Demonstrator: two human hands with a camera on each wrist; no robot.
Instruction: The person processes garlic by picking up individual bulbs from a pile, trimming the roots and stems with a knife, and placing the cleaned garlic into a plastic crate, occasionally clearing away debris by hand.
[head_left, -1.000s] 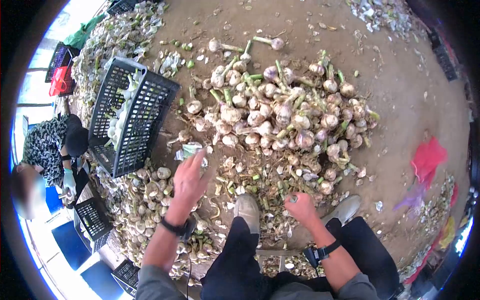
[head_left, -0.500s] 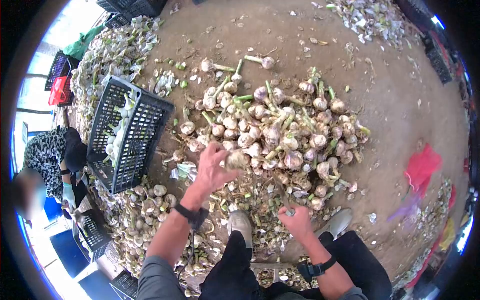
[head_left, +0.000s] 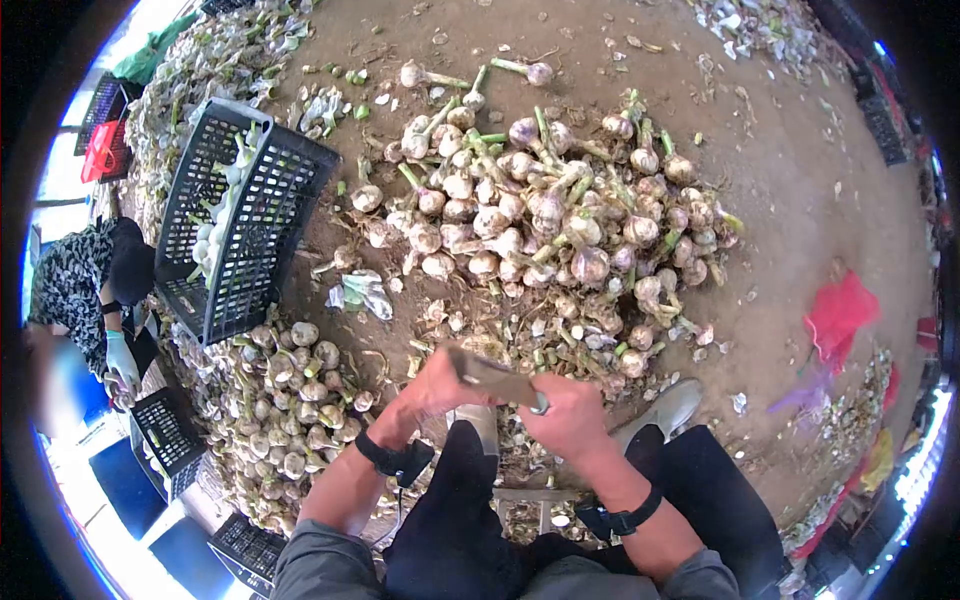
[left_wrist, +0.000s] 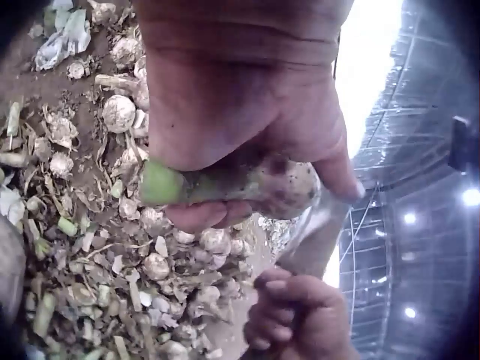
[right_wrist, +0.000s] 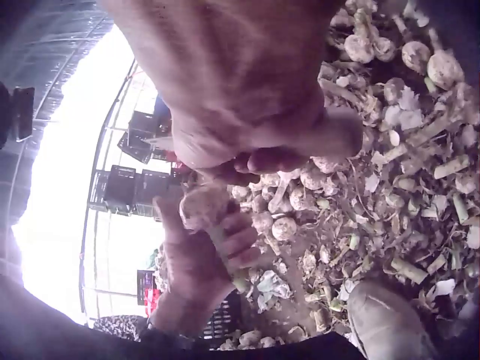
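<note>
My left hand [head_left: 437, 383] grips a garlic bulb [left_wrist: 281, 186] by its green stem [left_wrist: 169, 184], just above my knees. My right hand [head_left: 568, 408] holds a knife, and its blade [head_left: 493, 377] lies across to the bulb. In the right wrist view the bulb [right_wrist: 202, 205] sits in the left hand [right_wrist: 196, 259], close under the right hand [right_wrist: 255, 112]. In the left wrist view the blade [left_wrist: 315, 231] runs from the bulb down to the right hand [left_wrist: 298, 319]. A big heap of untrimmed garlic [head_left: 550, 215] lies on the dirt ahead of me.
A black crate [head_left: 262, 235] holding white bulbs tilts at the left. Below it lies a heap of bulbs [head_left: 290, 390]. Cut stems and skins litter the ground by my shoe [head_left: 672, 408]. Another person [head_left: 85, 290] sits at far left. A red bag [head_left: 840, 310] lies at right.
My left hand reached into the heap, took a bulb and drew it back to my knees. The right hand lifted the knife and brought its blade to the bulb.
</note>
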